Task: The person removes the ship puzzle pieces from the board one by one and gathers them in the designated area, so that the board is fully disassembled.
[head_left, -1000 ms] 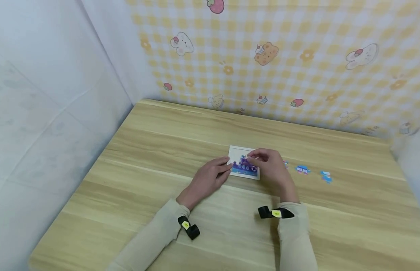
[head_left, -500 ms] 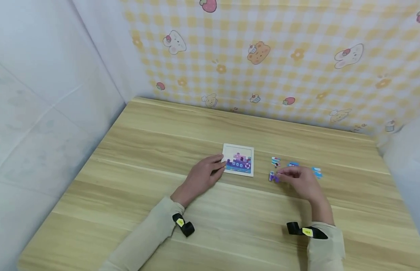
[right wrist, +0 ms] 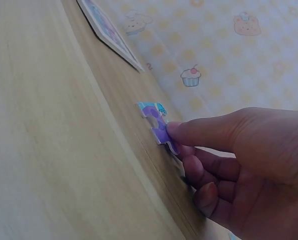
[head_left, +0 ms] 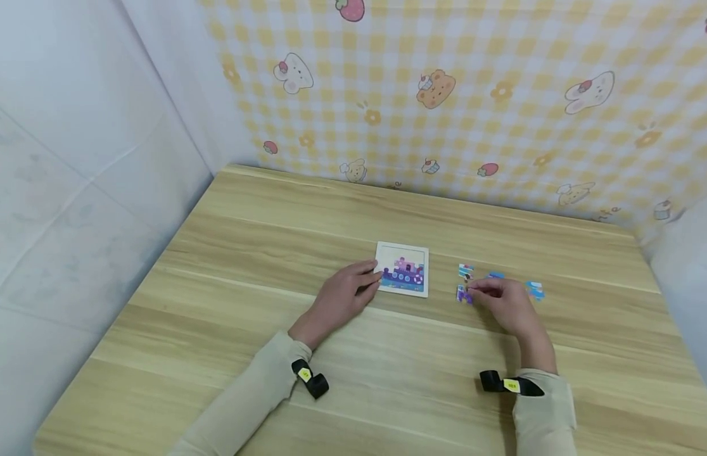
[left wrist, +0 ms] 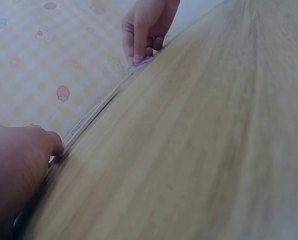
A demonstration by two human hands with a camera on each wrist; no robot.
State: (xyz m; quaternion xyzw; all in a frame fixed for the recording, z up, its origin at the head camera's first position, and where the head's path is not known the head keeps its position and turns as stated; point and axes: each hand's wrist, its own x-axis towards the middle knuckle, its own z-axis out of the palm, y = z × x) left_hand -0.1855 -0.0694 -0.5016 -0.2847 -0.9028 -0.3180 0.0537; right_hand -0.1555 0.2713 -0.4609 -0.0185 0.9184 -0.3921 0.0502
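A white-framed puzzle board (head_left: 403,293) with a pink and purple ship picture lies mid-table. My left hand (head_left: 341,301) rests at its left edge, fingers on the frame. To the right of the board, my right hand (head_left: 506,306) pinches the edge of a purple puzzle piece (head_left: 462,294); in the right wrist view the thumb and fingertips hold this purple and light-blue piece (right wrist: 160,133), tilted. Just behind it lies another piece (head_left: 465,270) in blue, white and red.
Blue pieces lie farther right: one (head_left: 495,275) partly behind the right hand, another (head_left: 535,290) beyond it. The wooden table (head_left: 308,228) meets a yellow-checked cloth (head_left: 388,126) at the back and a white cloth (head_left: 57,190) at the left.
My right hand has moved from over the board to the loose pieces at the right and now pinches the purple one. A pink piece shows in the picture. My left hand stays at the frame.
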